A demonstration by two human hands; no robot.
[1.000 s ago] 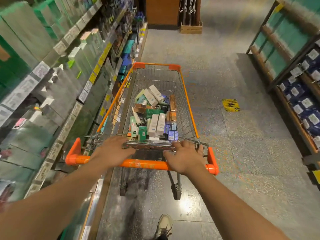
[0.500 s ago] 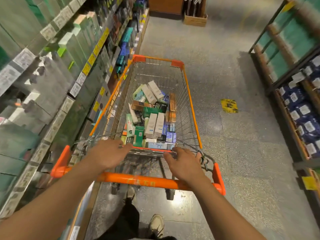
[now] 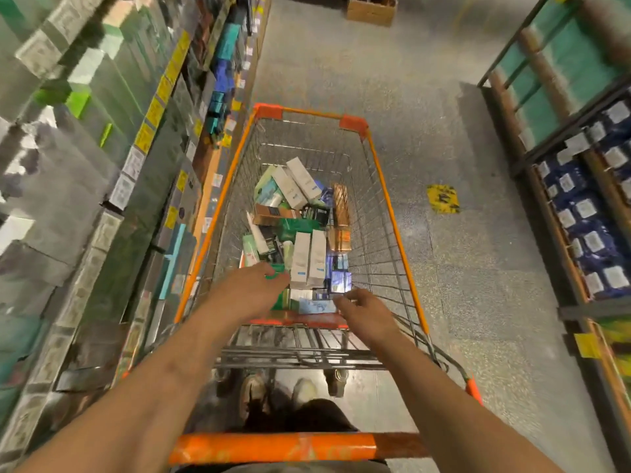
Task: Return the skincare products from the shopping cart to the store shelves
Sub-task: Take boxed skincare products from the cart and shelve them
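Reaching both hands, left (image 3: 252, 288) and right (image 3: 362, 310), fingers loose and empty, over the cart's (image 3: 392, 213) near edge to grab boxes (image 3: 307, 257).

left hand (image 3: 251, 290) | right hand (image 3: 363, 312) | both over boxes (image 3: 309, 259) in cart (image 3: 392, 213)

There is only the one view, worn on the person's head, looking steeply down and forward along the aisle from right above the orange handle bar (image 3: 276, 447) at six o'clock. The shopping cart (image 3: 392, 213) runs away toward twelve o'clock, close under the lens, with the store shelves (image 3: 143, 138) crowding in at nine o'clock and another rack (image 3: 532, 158) at three. The wide lens bends the edges, and the shelving there is smeared, probably by head motion.
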